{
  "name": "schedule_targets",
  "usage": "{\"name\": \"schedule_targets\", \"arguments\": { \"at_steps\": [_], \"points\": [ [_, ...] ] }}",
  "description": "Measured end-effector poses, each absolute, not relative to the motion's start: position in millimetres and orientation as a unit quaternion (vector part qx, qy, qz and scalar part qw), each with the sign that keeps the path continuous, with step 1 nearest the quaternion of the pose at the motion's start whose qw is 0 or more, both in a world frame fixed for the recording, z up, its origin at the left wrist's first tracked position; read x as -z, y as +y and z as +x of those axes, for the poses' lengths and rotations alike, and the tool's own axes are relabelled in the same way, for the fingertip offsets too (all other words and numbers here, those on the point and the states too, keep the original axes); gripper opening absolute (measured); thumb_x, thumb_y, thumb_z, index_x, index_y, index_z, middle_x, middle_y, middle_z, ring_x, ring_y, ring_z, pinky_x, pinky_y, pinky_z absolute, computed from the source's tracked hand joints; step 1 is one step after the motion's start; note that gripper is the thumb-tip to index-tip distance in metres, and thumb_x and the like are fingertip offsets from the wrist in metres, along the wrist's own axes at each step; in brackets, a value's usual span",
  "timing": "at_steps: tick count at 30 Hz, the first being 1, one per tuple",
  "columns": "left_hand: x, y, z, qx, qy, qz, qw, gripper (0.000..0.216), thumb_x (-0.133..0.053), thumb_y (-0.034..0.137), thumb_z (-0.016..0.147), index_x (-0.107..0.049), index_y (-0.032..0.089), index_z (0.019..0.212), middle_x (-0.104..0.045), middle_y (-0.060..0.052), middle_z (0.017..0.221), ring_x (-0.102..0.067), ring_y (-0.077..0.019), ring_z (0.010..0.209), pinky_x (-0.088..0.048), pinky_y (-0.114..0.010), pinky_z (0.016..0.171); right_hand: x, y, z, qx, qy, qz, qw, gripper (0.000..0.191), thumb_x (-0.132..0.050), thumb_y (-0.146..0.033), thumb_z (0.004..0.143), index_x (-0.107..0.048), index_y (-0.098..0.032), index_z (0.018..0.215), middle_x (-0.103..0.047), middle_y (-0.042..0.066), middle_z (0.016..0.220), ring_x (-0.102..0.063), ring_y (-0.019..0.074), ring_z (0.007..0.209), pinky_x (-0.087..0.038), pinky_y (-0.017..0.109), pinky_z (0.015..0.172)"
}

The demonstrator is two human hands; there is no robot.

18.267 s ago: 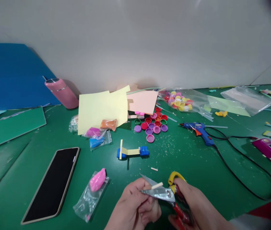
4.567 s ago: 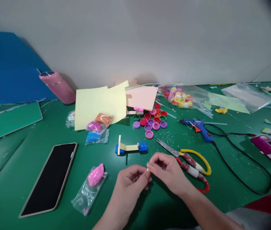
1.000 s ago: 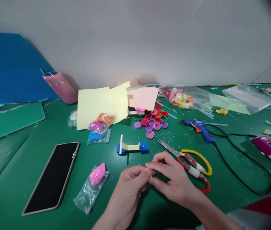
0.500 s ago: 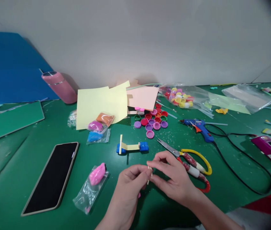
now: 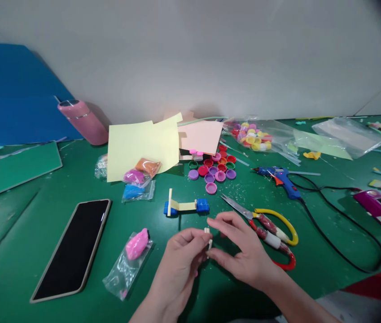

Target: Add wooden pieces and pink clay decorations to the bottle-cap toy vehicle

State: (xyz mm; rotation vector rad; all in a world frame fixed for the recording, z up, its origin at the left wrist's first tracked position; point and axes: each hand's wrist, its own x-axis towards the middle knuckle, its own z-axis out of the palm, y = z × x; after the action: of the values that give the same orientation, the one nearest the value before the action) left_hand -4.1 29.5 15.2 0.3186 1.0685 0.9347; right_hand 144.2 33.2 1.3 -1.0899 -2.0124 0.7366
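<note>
Pinching small pale stick pieces (image 5: 210,243) above the green table (image 5: 76,179).
Holds the pieces in the left hand (image 5: 184,255), closed to a pinch of thumb and forefinger; holds the right hand (image 5: 240,244) half open just beside, nothing clearly in its grasp, thumb at the lower end. Cannot tell touch from near miss at that thumb, nor glued from loose. Could drop a piece through any slackening of the left pinch, with so little length to grip. Could skew one piece against another by pressing off-centre with the right thumb. Could nudge the scissors (image 5: 262,233), just beside the right hand, by swinging the wrist outward; could bump the blue-ended assembly (image 5: 186,207), just ahead, by reaching forward.
</note>
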Motion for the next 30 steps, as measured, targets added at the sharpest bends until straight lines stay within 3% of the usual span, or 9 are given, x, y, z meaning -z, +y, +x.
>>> {"name": "schedule_targets", "arguments": {
  "at_steps": [9, 16, 30],
  "points": [
    [-13, 30, -5, -0.428, 0.478, 0.139, 0.754, 0.012, -0.071, 0.02, 0.062, -0.063, 0.013, 0.056, -0.052, 0.004, 0.047, -0.04, -0.0041, 0.044, -0.029, -0.017, 0.045, -4, 36, 144, -0.307, -0.773, -0.433, 0.348, 0.038, -0.061, -0.025, 0.076, -0.054, -0.02, 0.113, -0.045, 0.006, 0.106, -0.05, 0.0174, 0.097, -0.043, 0.028, 0.084],
    [-14, 24, -4, -0.437, 0.468, 0.16, 0.751, 0.013, -0.068, 0.019, 0.065, -0.062, 0.012, 0.055, -0.051, 0.004, 0.047, -0.037, -0.0048, 0.045, -0.027, -0.018, 0.047, -5, 39, 142, -0.255, -0.798, -0.421, 0.349, 0.026, -0.059, -0.021, 0.077, -0.06, -0.021, 0.103, -0.046, 0.005, 0.105, -0.05, 0.0161, 0.088, -0.044, 0.027, 0.073],
    [-14, 19, 0, -0.444, 0.491, 0.166, 0.731, 0.012, -0.07, 0.025, 0.064, -0.07, 0.012, 0.066, -0.055, 0.0, 0.054, -0.038, -0.0081, 0.053, -0.029, -0.022, 0.053, 3, 36, 141, -0.208, -0.799, -0.406, 0.392, 0.03, -0.058, -0.017, 0.077, -0.057, -0.022, 0.107, -0.047, 0.006, 0.102, -0.051, 0.0164, 0.087, -0.045, 0.028, 0.07]
  ]
}}
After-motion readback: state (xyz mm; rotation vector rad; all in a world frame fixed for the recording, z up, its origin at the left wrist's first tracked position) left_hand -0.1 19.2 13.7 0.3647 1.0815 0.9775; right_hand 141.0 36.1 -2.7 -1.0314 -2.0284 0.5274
